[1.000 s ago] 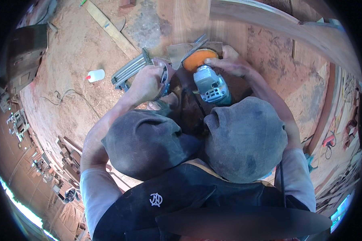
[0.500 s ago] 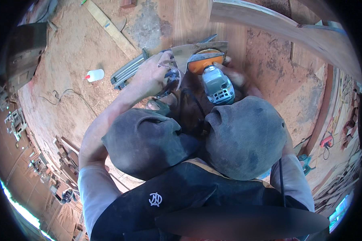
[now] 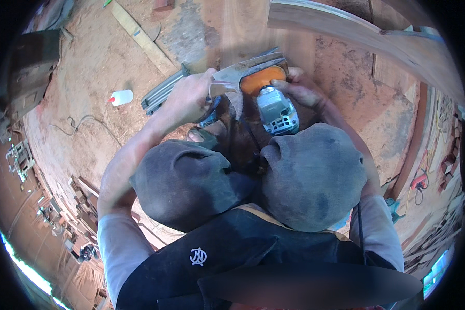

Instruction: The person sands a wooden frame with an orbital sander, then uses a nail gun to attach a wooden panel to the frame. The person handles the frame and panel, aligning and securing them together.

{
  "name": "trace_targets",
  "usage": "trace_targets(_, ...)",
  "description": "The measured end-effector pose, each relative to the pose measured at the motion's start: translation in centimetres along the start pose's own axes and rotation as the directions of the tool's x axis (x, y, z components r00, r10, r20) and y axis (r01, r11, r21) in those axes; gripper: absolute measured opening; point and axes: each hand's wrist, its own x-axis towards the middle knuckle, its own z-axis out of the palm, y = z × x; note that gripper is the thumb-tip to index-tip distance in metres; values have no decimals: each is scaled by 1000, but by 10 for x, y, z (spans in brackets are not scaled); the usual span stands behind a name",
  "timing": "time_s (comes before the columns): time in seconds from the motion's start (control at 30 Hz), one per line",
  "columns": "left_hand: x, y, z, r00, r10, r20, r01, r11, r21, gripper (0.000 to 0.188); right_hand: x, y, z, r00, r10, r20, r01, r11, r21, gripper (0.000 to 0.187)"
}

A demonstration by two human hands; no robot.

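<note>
Between my knees rests a hand-held power sander (image 3: 277,111) with a teal-grey body and an orange round pad (image 3: 263,80). My right hand (image 3: 302,92) grips it at the pad, thumb on the near face and fingers behind. Against the pad's far side lies a greyish-brown sheet of sandpaper (image 3: 231,72), with a curled strip hanging at its left. My left hand (image 3: 191,97) is closed round blue-and-black scissors (image 3: 210,118), mostly hidden by the fingers and the sheet. A narrow blue-grey tip (image 3: 272,50) shows beyond the sheet.
Left of my left forearm lies a grey metal bar-like tool (image 3: 163,93). A white bottle with a red tip (image 3: 122,97) lies farther left. A wooden strip (image 3: 142,39) lies beyond, and a large curved wooden piece (image 3: 341,33) spans the far right. A thin cord (image 3: 77,124) trails leftward.
The sheet and orange pad have tilted, and the sheet's left part now curls down. My left hand has shifted slightly left and the right hand shows more fully beside the pad.
</note>
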Motion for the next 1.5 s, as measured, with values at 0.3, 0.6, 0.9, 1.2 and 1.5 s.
trace_targets(0.3, 3, 13, -20, 989, -137, 54, 130, 985, 117, 37, 9, -22, -7, 996, 52, 69, -36, 976, -215, 38)
trace_targets(0.6, -9, 26, 7, 948, -304, 91, 316, 932, -176, 33, -3, 21, 19, 989, -143, -38, 140, 819, 556, 43)
trace_targets(0.9, 5, 14, 5, 990, -82, -118, 85, 996, 16, 46, -6, 24, 21, 993, -57, -101, 94, 908, 409, 36)
trace_targets(1.2, 12, 19, -21, 996, -93, 1, 92, 985, 146, 35, -11, -1, 11, 993, -79, -92, 88, 991, 97, 36)
trace_targets(1.5, 9, 35, -16, 921, -347, 179, 337, 938, 87, 29, -6, -7, 4, 993, 4, -114, -9, 999, -41, 36)
